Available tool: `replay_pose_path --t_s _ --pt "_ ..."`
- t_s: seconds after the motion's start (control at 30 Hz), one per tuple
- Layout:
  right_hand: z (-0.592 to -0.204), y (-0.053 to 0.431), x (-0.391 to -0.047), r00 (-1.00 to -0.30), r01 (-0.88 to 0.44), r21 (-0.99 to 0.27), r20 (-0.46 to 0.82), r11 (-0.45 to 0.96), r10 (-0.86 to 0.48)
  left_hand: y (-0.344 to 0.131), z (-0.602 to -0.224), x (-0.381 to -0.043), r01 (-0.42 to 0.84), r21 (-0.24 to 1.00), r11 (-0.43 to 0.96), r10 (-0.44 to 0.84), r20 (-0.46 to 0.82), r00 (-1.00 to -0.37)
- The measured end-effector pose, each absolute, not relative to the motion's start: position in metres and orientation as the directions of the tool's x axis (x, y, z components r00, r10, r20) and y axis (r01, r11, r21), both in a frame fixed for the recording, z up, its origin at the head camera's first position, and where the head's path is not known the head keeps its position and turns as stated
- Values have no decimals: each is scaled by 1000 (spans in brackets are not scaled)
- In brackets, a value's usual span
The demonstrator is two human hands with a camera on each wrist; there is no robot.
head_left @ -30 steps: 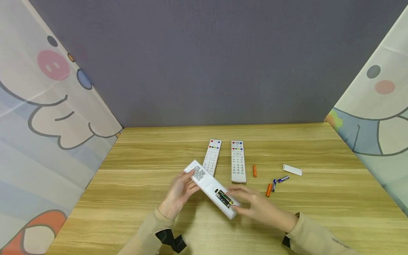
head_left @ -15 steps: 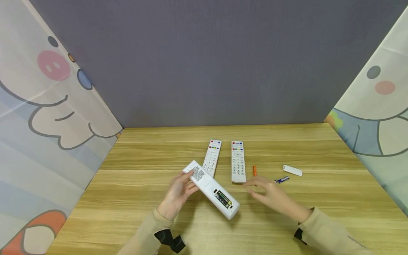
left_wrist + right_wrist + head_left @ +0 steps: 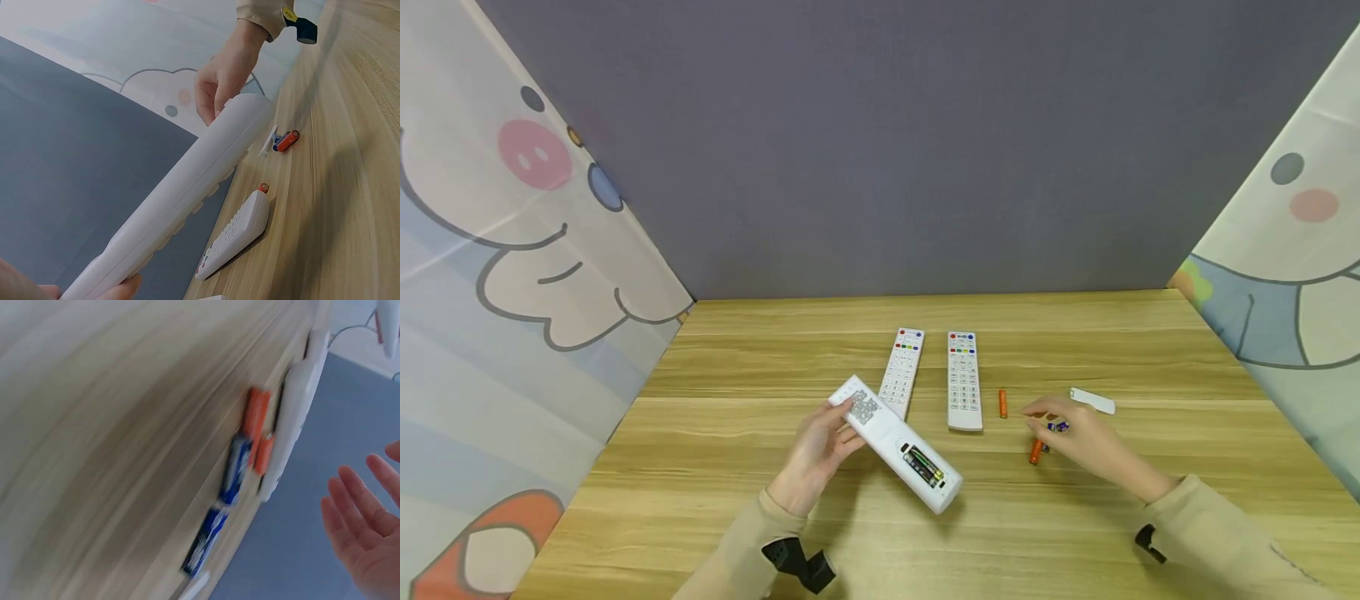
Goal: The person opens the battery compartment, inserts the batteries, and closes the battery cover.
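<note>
My left hand (image 3: 815, 454) grips a white remote control (image 3: 887, 437) near one end, thumb on top, its back turned up and tilted above the table. Dark batteries (image 3: 922, 465) with green and gold markings lie in its uncovered compartment. My right hand (image 3: 1082, 433) hovers above the loose batteries, fingers loosely bent and holding nothing. Beneath it are an orange battery (image 3: 1036, 451) and two blue batteries (image 3: 236, 469), partly hidden by the hand in the head view. A white battery cover (image 3: 1093, 400) lies just beyond that hand.
Two more white remotes lie button side up: a slanted remote (image 3: 901, 371), partly behind the held one, and a straight remote (image 3: 964, 382). Another orange battery (image 3: 1003, 404) lies beside the straight one. A grey panel (image 3: 917, 150) stands along the table's back edge.
My right hand has left the remote's battery compartment and moved right, over the loose batteries towards the cover. My left hand keeps the remote nearly in place.
</note>
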State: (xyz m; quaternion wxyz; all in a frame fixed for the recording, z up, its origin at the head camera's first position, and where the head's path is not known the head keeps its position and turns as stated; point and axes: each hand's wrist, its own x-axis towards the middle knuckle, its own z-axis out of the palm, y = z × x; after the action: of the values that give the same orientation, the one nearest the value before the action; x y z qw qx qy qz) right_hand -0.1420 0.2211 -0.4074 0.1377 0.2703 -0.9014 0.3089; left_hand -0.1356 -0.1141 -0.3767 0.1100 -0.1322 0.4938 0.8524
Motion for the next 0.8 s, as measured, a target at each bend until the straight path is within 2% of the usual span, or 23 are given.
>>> replay_pose_path --t_s 0.23,0.47,0.8 --pt "-412 243 -157 -819 -560 -428 417 709 -395 -117 -378 -136 -322 811 -489 51 -342 -938" --pt "-412 264 -170 -884 -462 -468 309 754 -350 -118 -378 -136 -320 810 -491 44 -344 -938" --pt "-413 278 -179 -922 -388 -484 211 785 -325 -119 -378 -134 -313 804 -506 49 -335 -941"
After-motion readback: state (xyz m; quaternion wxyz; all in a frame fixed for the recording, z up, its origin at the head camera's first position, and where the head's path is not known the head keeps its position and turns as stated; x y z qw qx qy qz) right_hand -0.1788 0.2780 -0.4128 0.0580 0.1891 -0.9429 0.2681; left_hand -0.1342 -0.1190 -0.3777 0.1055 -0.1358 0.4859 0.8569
